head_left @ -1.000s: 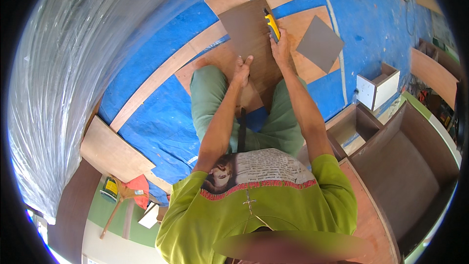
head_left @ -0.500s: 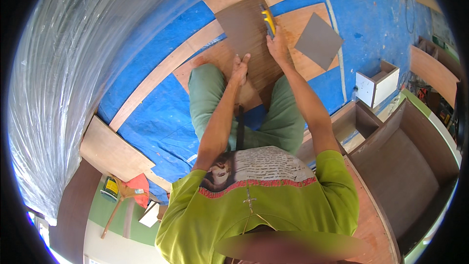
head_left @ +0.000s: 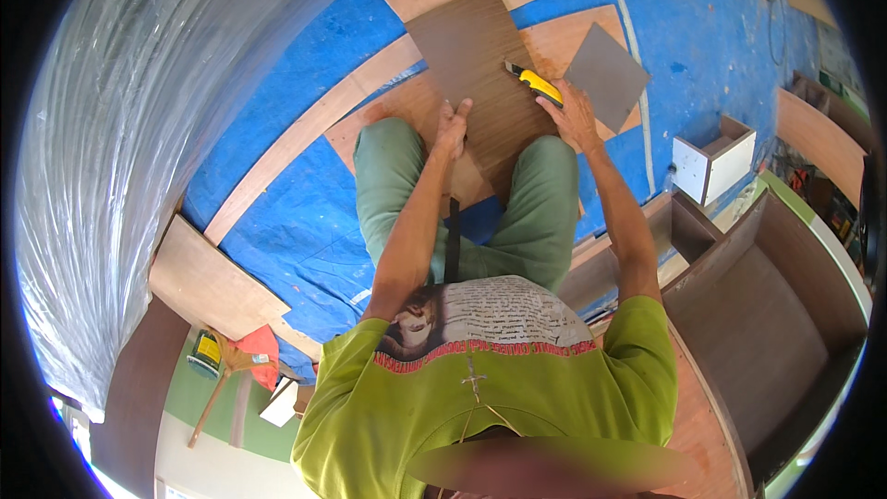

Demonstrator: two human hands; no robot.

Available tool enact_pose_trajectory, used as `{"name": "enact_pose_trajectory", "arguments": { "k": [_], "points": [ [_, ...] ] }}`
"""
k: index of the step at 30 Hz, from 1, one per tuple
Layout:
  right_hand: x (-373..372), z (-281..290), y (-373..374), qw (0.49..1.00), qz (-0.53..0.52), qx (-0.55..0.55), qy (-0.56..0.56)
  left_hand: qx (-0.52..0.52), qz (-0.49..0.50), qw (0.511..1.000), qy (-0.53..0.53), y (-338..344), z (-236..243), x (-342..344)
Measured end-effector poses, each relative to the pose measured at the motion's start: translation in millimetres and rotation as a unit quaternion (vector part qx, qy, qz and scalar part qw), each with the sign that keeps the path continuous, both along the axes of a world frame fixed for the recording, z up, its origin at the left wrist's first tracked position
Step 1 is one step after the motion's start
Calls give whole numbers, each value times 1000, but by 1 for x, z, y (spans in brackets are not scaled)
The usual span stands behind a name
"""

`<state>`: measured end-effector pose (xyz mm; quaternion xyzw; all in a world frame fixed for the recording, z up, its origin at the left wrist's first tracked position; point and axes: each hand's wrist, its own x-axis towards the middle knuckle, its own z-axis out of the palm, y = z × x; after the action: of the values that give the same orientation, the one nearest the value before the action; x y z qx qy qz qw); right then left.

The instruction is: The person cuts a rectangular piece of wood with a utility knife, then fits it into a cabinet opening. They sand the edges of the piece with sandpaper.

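Yellow utility knife (head_left: 540,86) clamped in right hand (head_left: 577,116), blade pointed to 10 o'clock over brown board (head_left: 485,60), dead ahead at 12. Board's 7 o'clock edge touched by left hand (head_left: 451,131); grip can't be told.

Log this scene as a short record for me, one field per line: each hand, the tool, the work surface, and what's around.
Left hand: at the left edge of the brown board
Right hand: gripping the cutter
Tool: yellow-bodied cutter, tip toward upper left, over the board
Floor cover: blue tarp
Right of board: grey panel, partly over plywood
Farther right: white box
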<state>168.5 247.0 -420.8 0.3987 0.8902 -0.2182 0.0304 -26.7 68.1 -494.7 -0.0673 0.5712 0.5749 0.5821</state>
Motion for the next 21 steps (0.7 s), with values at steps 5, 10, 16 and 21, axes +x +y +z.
{"name": "enact_pose_trajectory", "arguments": {
  "k": [5,10,16,21],
  "points": [
    [5,-18,7,1000,8,12,-27,7,-13,1000,12,-3,-4,2],
    [4,-26,7,999,6,18,-26,4,-11,999,44,-1,-5,2],
    [3,-30,22,995,49,61,-59,17,-14,1000,8,-3,-6,1],
    [1,-33,36,989,76,79,-98,14,-14,1000,5,-1,1,-2]
  ]
}}
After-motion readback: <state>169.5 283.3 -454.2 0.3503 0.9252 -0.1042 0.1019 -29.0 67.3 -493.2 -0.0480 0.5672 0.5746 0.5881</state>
